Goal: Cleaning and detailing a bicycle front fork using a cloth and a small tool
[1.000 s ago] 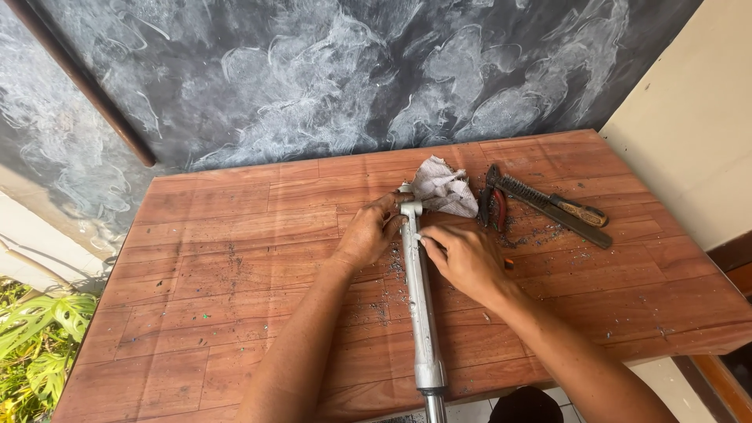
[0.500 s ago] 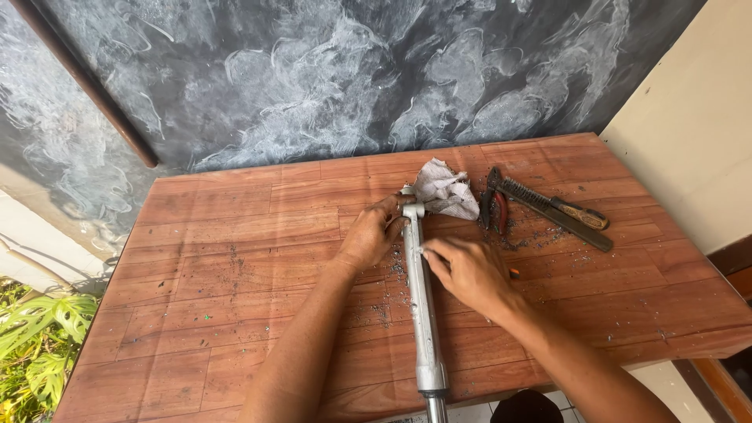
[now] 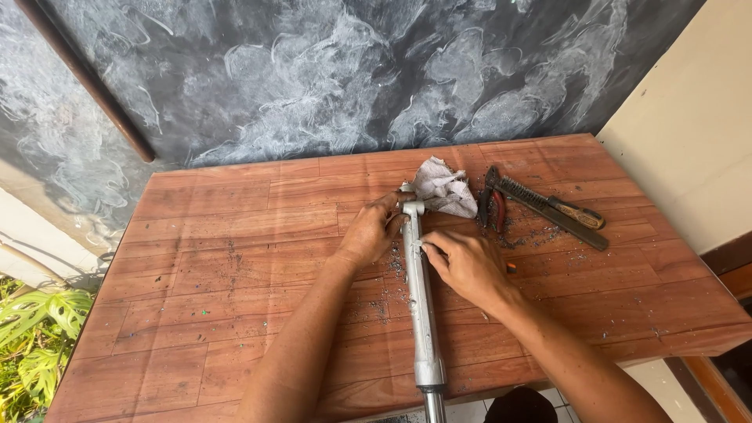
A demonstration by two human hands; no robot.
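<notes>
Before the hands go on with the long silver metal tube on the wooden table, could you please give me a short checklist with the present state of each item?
1. Long silver metal tube lies flat on the wooden table: ok.
2. Left hand steadies its far end: ok.
3. Right hand touches the tube: ok.
4. Crumpled white rag clear of both hands: ok.
5. Red-handled pliers within reach: ok.
6. Table free of metal filings: not ok.

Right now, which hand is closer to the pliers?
Right. The right hand rests on the metal tube, just below-left of the red-handled pliers; the left hand sits beyond the tube, farther away.
</notes>
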